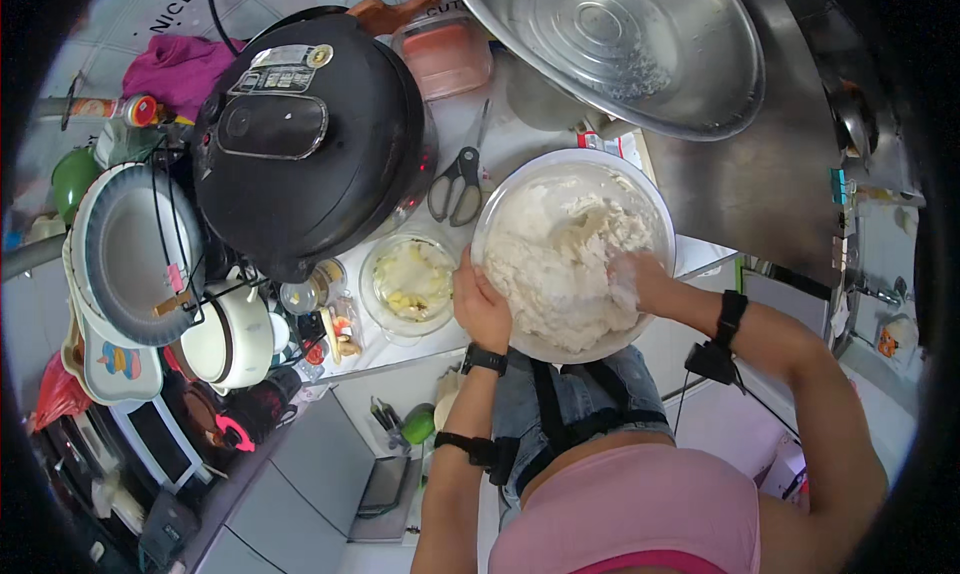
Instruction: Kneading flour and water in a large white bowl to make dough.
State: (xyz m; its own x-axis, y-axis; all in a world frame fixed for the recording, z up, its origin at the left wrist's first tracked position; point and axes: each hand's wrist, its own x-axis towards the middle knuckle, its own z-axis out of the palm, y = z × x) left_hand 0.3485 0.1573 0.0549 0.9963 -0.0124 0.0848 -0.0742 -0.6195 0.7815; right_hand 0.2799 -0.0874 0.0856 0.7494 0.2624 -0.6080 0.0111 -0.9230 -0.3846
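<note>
A large white mixing bowl (504,191) with a thin blue rim stands at the counter's front edge. Shaggy, pale dough (562,289) and loose flour fill much of it. My left hand (481,307) grips the bowl's left rim, fingers along the outside. Inside the bowl, at the right, my right hand (634,281) is in the dough. Its fingers are blurred and partly covered, so their closing on dough cannot be made out. Left of the bowl, a glass bowl (409,277) holds yellowish pieces in liquid.
Kitchen scissors (459,187) lie behind the bowl, beside a black electric pressure cooker (300,146). A big steel basin (622,41) leans over the back right. A lidded container (444,56) stands further back. Dishes and a white pot (229,337) crowd the left.
</note>
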